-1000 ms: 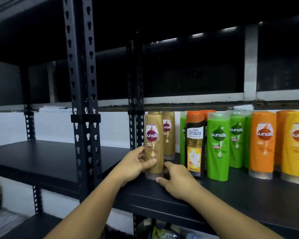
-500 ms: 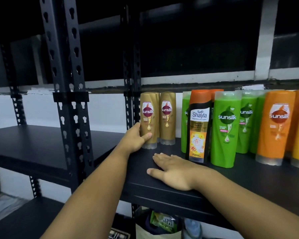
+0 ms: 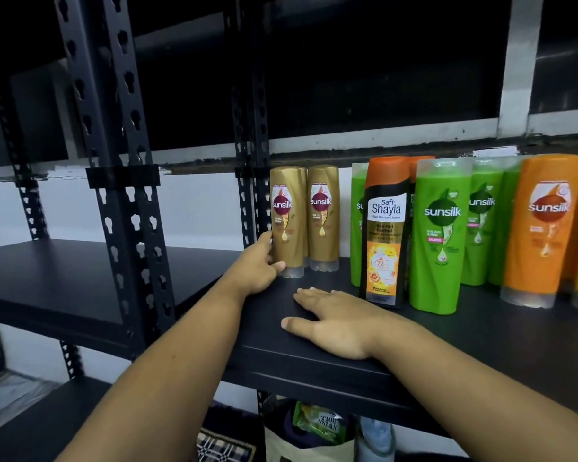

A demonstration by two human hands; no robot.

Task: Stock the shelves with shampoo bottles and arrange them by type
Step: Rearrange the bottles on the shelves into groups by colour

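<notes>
Our left hand (image 3: 257, 265) grips the foot of a gold Sunsilk bottle (image 3: 286, 221) standing at the black shelf's (image 3: 481, 335) left end, with a second gold bottle (image 3: 324, 218) just beside it at three o'clock. Our right hand (image 3: 334, 321) lies flat on the shelf at five o'clock of it, holding nothing. Toward three o'clock stand a Safi Shayla bottle (image 3: 386, 235), green bottles (image 3: 442, 235) and an orange bottle (image 3: 544, 228).

Gold bottles (image 3: 287, 221), green bottles (image 3: 439, 235), orange bottle (image 3: 541, 228), black-and-orange bottle (image 3: 384, 228), black shelf (image 3: 314, 358)
</notes>
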